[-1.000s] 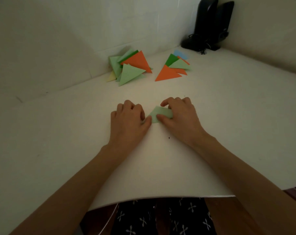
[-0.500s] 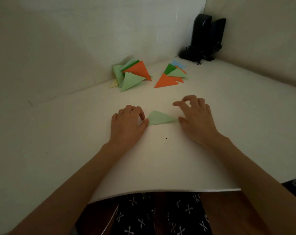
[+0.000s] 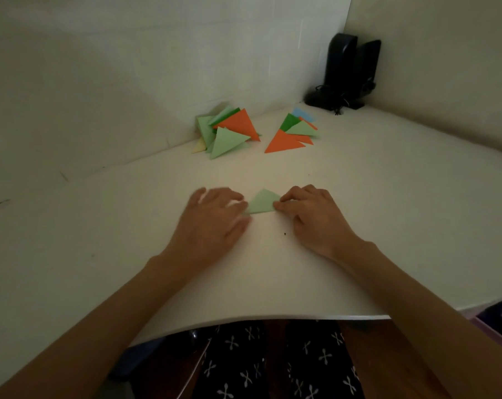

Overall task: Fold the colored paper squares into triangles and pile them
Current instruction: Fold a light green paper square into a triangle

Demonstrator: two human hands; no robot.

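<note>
Table [image 3: 402,226] | green triangle [image 3: 261,203] | left hand [image 3: 212,218] touches | right hand [image 3: 311,216] pinches

A white table [image 3: 402,203] fills the view. In its far right corner stand two black speakers [image 3: 352,67] with a dark cable [image 3: 339,106]. Below its near edge shows black cloth with white crosses [image 3: 272,364].

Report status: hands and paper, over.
Left hand open, touching light green triangle. Right hand pinches its right corner. Left pile, right pile behind; nothing between.
</note>
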